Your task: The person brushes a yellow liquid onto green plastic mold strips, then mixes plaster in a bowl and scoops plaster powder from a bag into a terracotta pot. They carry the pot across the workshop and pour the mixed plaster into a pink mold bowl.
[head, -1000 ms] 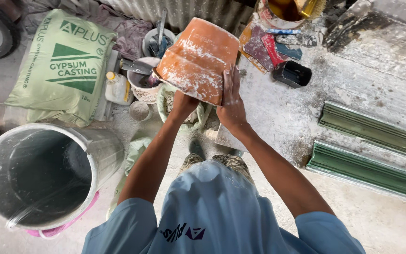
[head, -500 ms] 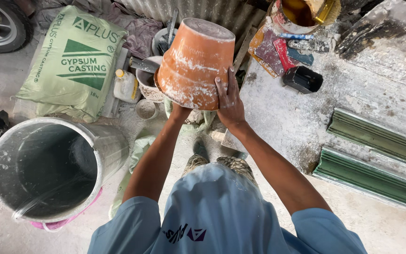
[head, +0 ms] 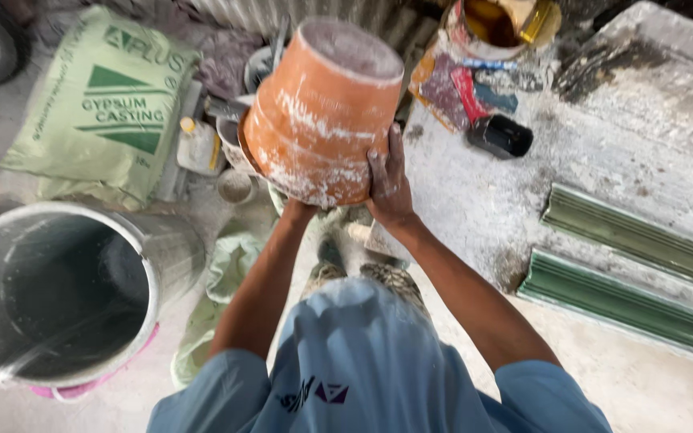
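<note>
Soft even daylight, faint shadows, slight motion blur, wide-angle stretch at edges

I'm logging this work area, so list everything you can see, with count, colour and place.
bucket: one, orange, plaster-smeared, upside down, held up centre
drum: one, grey, open, lower left
sack: one, green, upper left
small bottle: one, white with yellow cap, beside sack
mouldings: two, green, right
black container: one, upper right
yellow tub: one, top
left hand: under bucket, mostly hidden
right hand: on bucket's side
</note>
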